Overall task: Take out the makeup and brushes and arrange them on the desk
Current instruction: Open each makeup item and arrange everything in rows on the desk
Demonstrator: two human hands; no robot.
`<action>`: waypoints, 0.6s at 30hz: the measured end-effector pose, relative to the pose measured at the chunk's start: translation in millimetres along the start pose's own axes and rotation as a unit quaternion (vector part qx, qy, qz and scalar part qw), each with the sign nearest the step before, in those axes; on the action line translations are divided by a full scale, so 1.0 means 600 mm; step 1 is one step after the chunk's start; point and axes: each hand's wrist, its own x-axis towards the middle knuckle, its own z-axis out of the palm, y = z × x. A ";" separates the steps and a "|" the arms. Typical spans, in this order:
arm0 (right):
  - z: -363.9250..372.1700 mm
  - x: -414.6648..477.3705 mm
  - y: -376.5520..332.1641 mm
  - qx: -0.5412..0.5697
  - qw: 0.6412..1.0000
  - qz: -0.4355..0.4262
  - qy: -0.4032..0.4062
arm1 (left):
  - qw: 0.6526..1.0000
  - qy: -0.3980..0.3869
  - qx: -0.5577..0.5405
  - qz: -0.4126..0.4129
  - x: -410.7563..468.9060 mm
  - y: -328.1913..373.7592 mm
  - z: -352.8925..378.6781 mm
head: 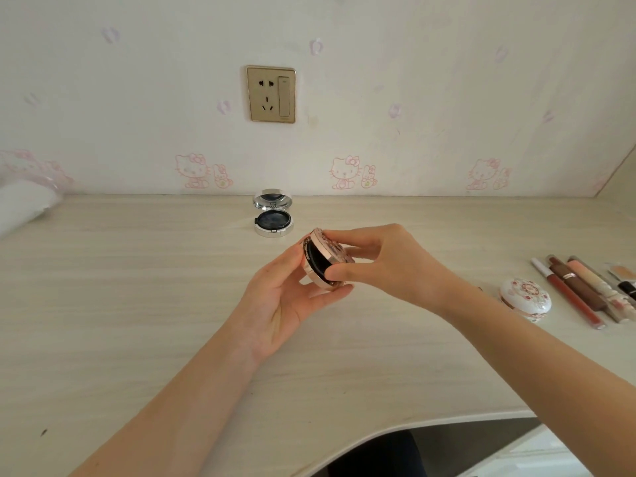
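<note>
Right now both hands meet over the middle of the desk (137,287), with the two bare forearms reaching in from the lower edge of the view and converging on a rose-gold compact (323,258). The left hand (282,297) is turned palm-up and towards the right; it cradles the compact from below, its fingers (330,292) curled under the base and its thumb lying up along the left side of the rim. The right hand (389,263) comes in from the right with its back upward, the wrist slightly bent. Its forefinger is stretched across the top of the patterned lid and its thumb (339,271) is pressed to the lower edge, so it pinches the case. The compact is tilted on edge, with a dark gap showing between lid and base. Whether it touches the desktop cannot be told. Further back, near the wall, a silver compact (273,215) sits on the desk with its mirrored lid standing open and a dark pad in the base. Well to the right lies a closed white floral compact (525,299), and just beside it a row of lip tubes and sticks (578,290) is laid side by side. A gold wall socket (271,94) is set in the cartoon-cat wallpaper above, and something white and blurred (24,204) rests at the desk's far left
</note>
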 end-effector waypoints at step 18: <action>-0.003 0.016 0.061 -0.065 0.998 0.025 -0.008 | 0.751 0.134 0.625 0.164 -0.006 -0.021 -0.008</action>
